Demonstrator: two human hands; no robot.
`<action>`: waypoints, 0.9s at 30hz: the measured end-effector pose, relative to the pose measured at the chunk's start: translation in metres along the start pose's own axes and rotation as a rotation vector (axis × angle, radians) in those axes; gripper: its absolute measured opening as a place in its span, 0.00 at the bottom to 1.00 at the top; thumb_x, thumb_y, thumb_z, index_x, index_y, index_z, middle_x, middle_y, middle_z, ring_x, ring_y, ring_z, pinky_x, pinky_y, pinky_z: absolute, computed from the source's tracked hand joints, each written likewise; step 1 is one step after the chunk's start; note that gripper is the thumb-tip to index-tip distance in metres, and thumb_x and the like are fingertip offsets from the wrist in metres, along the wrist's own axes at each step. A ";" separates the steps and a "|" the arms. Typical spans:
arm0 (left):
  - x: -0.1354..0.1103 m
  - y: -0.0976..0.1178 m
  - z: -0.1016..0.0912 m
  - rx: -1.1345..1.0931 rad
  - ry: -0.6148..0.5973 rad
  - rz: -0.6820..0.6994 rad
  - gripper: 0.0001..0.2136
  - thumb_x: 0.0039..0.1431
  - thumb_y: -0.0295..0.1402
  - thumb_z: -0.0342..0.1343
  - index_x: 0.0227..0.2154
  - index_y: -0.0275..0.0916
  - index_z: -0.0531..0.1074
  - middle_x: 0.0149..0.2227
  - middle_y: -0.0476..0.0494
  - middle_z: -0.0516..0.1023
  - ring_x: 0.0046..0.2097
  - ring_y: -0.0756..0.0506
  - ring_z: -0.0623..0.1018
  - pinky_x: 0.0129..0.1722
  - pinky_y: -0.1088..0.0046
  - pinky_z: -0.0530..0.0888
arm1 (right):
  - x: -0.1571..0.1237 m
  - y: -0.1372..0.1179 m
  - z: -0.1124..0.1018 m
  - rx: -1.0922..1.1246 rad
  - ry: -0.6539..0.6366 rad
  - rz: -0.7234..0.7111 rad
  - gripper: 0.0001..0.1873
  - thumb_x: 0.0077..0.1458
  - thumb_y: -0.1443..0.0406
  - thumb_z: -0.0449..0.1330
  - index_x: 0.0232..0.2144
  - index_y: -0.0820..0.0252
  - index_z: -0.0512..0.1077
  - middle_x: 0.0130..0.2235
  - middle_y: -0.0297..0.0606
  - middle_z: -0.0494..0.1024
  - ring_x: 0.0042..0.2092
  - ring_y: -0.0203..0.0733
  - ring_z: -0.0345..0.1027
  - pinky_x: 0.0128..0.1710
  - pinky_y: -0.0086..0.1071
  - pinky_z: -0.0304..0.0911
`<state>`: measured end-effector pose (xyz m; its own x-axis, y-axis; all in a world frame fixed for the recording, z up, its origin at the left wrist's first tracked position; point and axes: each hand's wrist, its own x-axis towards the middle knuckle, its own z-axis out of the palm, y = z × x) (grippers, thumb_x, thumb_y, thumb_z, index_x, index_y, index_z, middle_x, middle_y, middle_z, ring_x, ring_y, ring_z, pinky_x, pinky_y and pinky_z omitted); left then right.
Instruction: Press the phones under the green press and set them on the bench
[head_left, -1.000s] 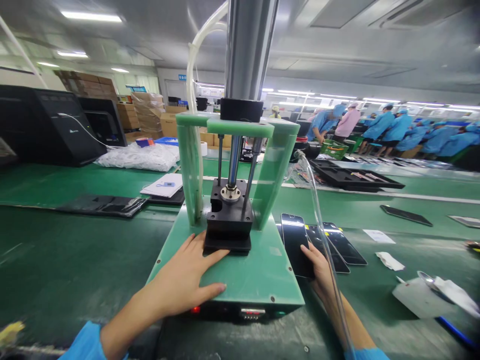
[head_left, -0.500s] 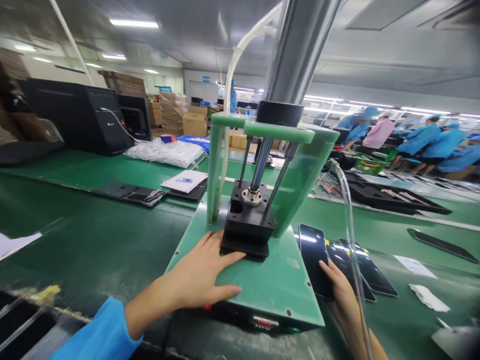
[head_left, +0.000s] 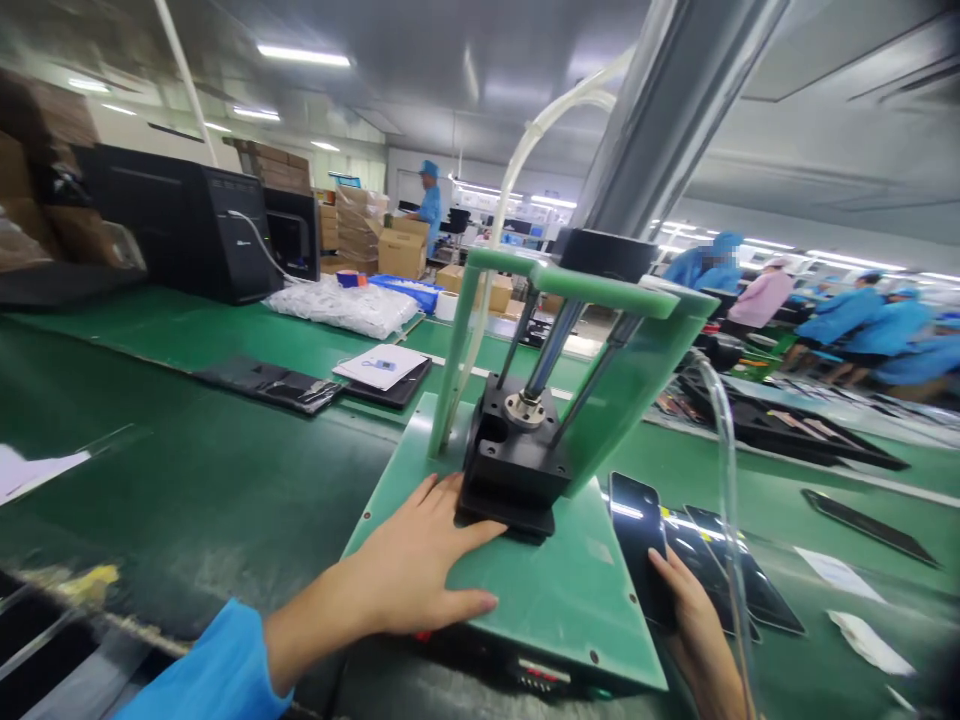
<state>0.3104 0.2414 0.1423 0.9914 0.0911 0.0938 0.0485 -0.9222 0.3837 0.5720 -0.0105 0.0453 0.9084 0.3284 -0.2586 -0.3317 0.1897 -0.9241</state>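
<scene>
My left hand (head_left: pixel 416 560) lies with spread fingers on the green base plate (head_left: pixel 559 600) of a press. Its fingertips reach the left and front edges of a black pressing block (head_left: pixel 517 470), which is down on the base. A metal rod (head_left: pixel 551 350) runs up from the block through a green frame (head_left: pixel 600 285). My right hand (head_left: pixel 694 615) is closed on the edge of a black smartphone (head_left: pixel 637 545), just right of the base. More dark phones or screens (head_left: pixel 757 570) with yellow tabs lie beside it, partly behind a clear air tube (head_left: pixel 727 470).
A black tray (head_left: pixel 795 430) and a dark flat panel (head_left: pixel 870 525) lie to the right. On the left are papers (head_left: pixel 382 367), black sleeves (head_left: pixel 274 385), a bubble-wrap pile (head_left: pixel 349 305) and a computer tower (head_left: pixel 187 225). People in blue (head_left: pixel 847 315) work in the background.
The camera view has turned slightly left, so the press and both hands appear further right and lower. Both hands keep nearly the same places on the base and the smartphone.
</scene>
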 end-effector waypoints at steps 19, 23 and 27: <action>0.016 -0.019 0.029 0.114 0.283 -0.012 0.29 0.60 0.55 0.58 0.61 0.50 0.74 0.59 0.36 0.77 0.65 0.25 0.71 0.66 0.28 0.60 | 0.019 0.020 -0.013 0.067 -0.212 -0.244 0.34 0.43 0.46 0.82 0.44 0.60 0.80 0.54 0.42 0.73 0.61 0.63 0.62 0.56 0.40 0.69; 0.028 -0.023 0.026 -0.388 0.359 -0.274 0.31 0.56 0.58 0.55 0.55 0.42 0.78 0.60 0.36 0.77 0.64 0.29 0.73 0.67 0.40 0.66 | 0.016 0.021 -0.017 0.099 -0.117 -0.201 0.33 0.40 0.47 0.83 0.43 0.57 0.81 0.53 0.38 0.74 0.63 0.59 0.60 0.52 0.32 0.71; 0.052 -0.005 0.019 -0.742 0.412 -0.396 0.26 0.45 0.48 0.63 0.46 0.41 0.82 0.55 0.38 0.80 0.64 0.28 0.72 0.70 0.45 0.62 | 0.013 0.012 -0.010 0.150 -0.132 -0.136 0.31 0.35 0.49 0.83 0.39 0.56 0.80 0.49 0.38 0.76 0.55 0.56 0.69 0.46 0.31 0.74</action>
<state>0.3639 0.2434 0.1275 0.7912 0.6043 0.0939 0.1431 -0.3322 0.9323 0.5823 -0.0136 0.0278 0.9096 0.4065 -0.0861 -0.2512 0.3728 -0.8933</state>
